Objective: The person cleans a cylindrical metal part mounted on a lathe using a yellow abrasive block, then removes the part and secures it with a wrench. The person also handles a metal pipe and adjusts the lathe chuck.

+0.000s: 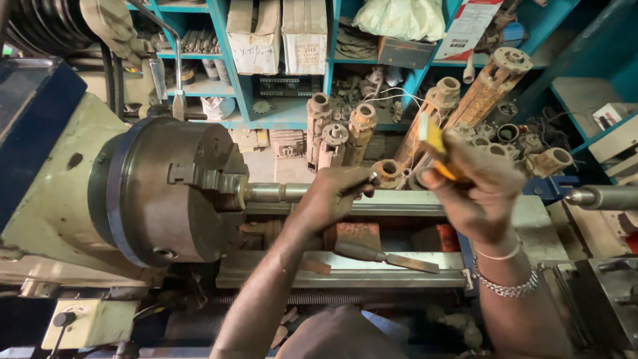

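The stiff, heavy steel shaft [276, 192] clamped in the lathe chuck [176, 189] is gripped at its free end by the closed left hand [335, 196]; a yellow tool [435, 143] is pinched in the right hand [475, 189]

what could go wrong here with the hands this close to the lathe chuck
The left hand grips the shaft right beside the chuck; if it turned, fingers might get caught. The bracelets on the right hand's wrist could snag. The yellow tool it holds looks blurred, so it may slip.

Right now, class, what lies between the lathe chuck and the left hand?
In the head view, a bare metal shaft spans from chuck to left hand.
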